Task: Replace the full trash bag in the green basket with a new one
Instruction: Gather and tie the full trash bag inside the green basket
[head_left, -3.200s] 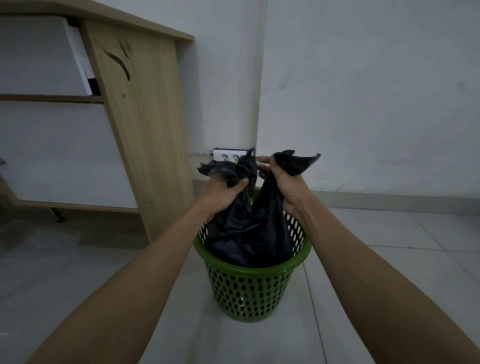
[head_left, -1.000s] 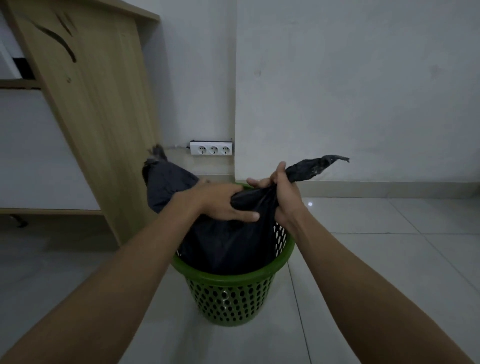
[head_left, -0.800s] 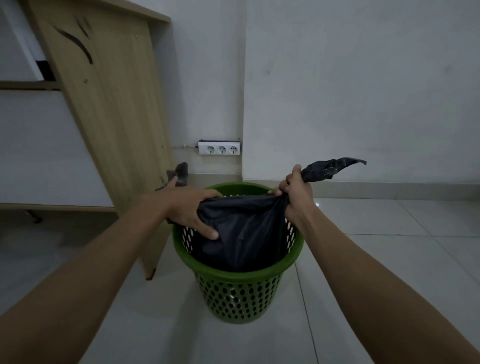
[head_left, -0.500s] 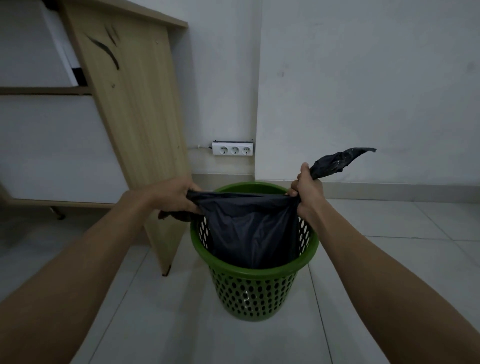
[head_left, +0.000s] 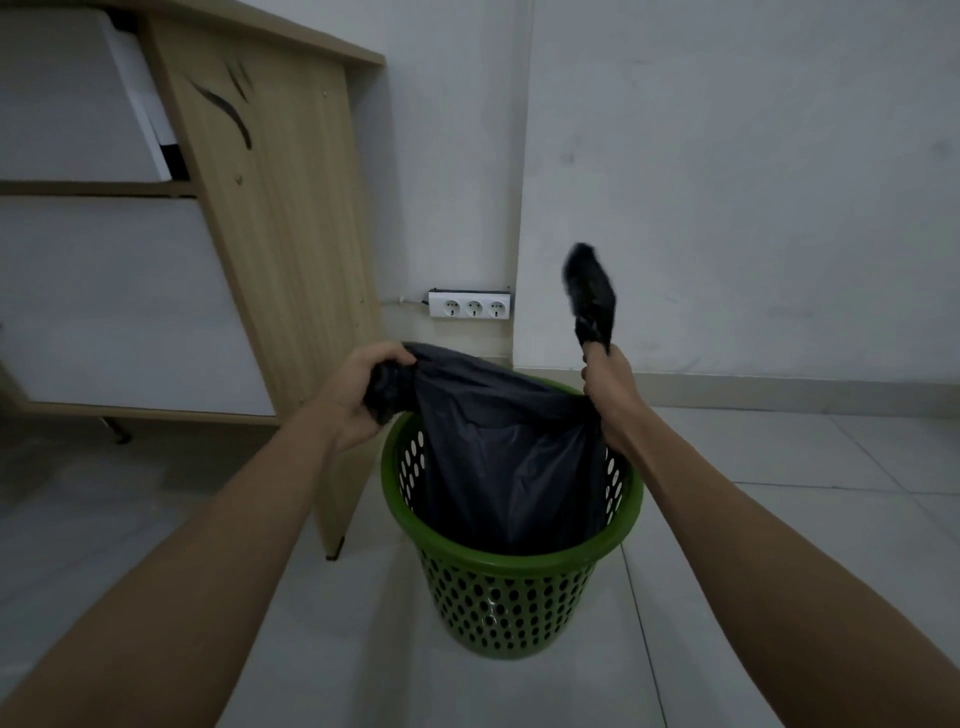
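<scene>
Step looks like closing the full bag (head_left: 511, 457) — it sits in the basket (head_left: 511, 564). Left hand (head_left: 363, 397) grips one bunched ear, right hand (head_left: 605, 387) the other, tail sticking up. Next, prob.: cross ears, knot, lift straight out w/o snagging rim.

Two bare forearms, lean and long — left grip (head_left: 358, 400), right grip (head_left: 610, 400) equally bare
</scene>
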